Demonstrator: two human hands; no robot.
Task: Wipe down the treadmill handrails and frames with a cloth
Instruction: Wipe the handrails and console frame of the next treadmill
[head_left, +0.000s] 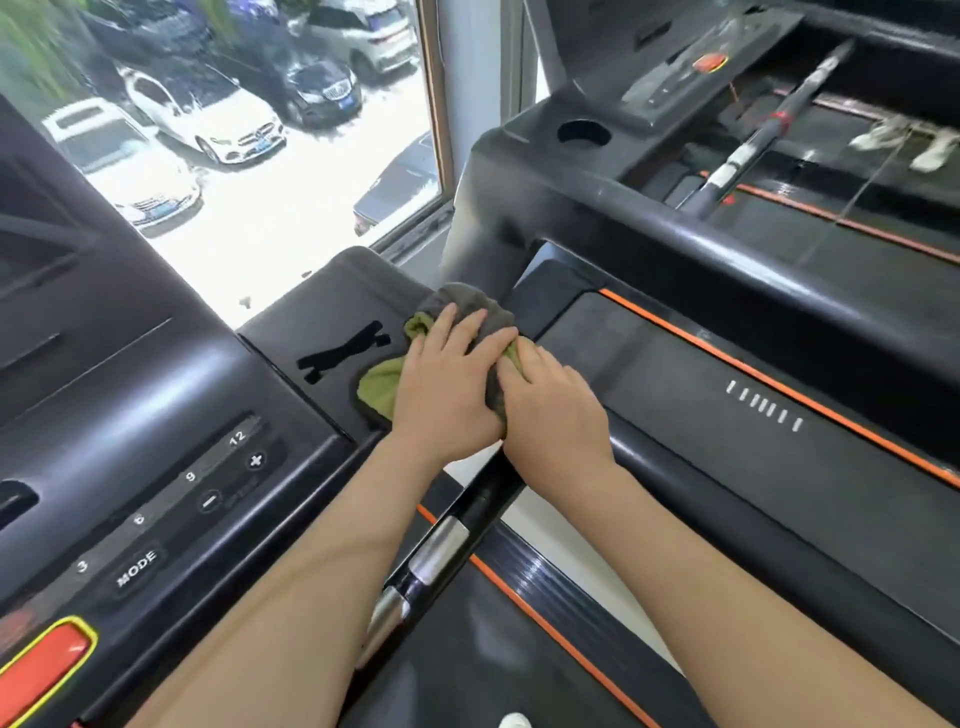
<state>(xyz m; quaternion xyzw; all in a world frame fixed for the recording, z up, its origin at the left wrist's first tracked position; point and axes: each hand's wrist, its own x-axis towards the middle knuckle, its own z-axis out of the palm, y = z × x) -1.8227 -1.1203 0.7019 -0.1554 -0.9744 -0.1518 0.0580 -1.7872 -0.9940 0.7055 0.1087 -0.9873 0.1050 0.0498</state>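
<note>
1. The cloth (382, 387), green on one face and grey on the other, lies bunched at the top end of the handrail (440, 552), where the rail meets the black treadmill cover (332, 312).
2. The left hand (447, 384) lies flat on the cloth, fingers stretched out and slightly spread, pressing it down. Grey cloth shows beyond the fingertips at 12 o'clock, and a green flap sticks out from under the palm at 9 o'clock.
3. The right hand (553, 410) sits just beside the left, at its 3 o'clock, the two touching. Its fingers bend down into a green fold of the cloth and grip it; the fingertips are hidden in the fabric.
4. The handrail runs from under the hands toward 7 o'clock, black with two silver sections.
5. At 8 o'clock from the hands is the console (156, 415) with a MODE button (136, 569) and, lower down, a red button (47, 665).
6. At 11 o'clock a window (249, 208) looks onto parked cars (208, 119).
7. At 3 o'clock lies the neighbouring treadmill's belt (675, 374), edged with an orange stripe (779, 389).
</note>
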